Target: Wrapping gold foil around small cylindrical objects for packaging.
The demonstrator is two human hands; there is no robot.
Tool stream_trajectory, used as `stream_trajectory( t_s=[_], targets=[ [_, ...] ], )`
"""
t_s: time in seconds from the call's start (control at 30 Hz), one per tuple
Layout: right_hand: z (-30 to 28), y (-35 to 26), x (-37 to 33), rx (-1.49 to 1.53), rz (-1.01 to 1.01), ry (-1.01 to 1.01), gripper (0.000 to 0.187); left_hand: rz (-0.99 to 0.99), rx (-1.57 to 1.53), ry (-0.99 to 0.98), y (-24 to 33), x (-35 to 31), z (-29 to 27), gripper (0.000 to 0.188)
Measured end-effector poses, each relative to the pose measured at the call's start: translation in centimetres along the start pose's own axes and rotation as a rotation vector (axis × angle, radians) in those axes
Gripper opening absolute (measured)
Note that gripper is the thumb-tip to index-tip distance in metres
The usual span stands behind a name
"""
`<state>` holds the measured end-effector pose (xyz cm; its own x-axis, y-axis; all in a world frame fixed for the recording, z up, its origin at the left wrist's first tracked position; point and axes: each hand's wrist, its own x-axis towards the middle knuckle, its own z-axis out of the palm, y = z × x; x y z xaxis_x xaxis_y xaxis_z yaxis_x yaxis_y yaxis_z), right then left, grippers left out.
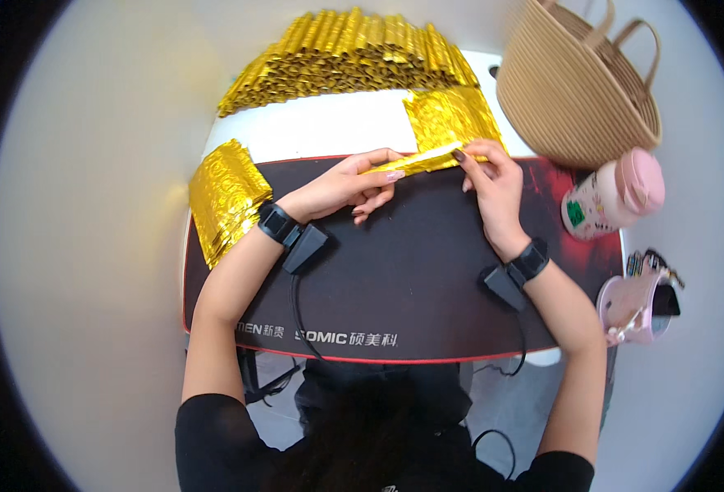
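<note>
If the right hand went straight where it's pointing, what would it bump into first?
Apart from the gold strip it holds, the right hand would probably meet the flat gold sheets just beyond it, though it might pass over them; height is hard to judge.

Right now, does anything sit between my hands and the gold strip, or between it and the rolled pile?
Your left hand and right hand both hold the gold strip directly. Between its right part and the rolled pile lie flat gold sheets.
</note>
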<state>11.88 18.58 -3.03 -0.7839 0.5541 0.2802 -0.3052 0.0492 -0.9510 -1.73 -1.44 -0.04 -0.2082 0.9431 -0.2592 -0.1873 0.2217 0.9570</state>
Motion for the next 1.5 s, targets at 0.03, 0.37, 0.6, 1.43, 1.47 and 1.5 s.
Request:
stream_trajectory(
  t_s=[0.03,0.37,0.6,1.43,1.47,1.5],
  targets=[
    [-0.3,0.1,0.0,-0.012,0.001,0.027,0.007,0.037,-0.062,0.044,0.0,0.4,0.0,0.029],
    [-0.3,0.3,-0.2,-0.101,0.027,0.056,0.01,0.338,-0.257,0.393,-1.9,1.1,-1.8,0.023],
    [-0.6,0.7,0.1,-0.09,0.033,0.059,0.01,0.381,-0.283,0.385,-1.9,1.3,-2.0,0.02],
    [-0.2,-0.3,-0.2,-0.136,0.054,-0.101,0.013,0.597,-0.157,0.79,2.7,0.4,-5.0,0.06],
    [-0.2,-0.2,-0.2,-0.129,0.049,-0.09,0.013,0.596,-0.145,0.783,2.7,0.5,-5.0,0.06],
    [-0.2,-0.1,-0.2,-0.147,0.046,-0.119,0.012,0.575,-0.134,0.774,2.7,0.7,-5.0,0.06]
  ],
)
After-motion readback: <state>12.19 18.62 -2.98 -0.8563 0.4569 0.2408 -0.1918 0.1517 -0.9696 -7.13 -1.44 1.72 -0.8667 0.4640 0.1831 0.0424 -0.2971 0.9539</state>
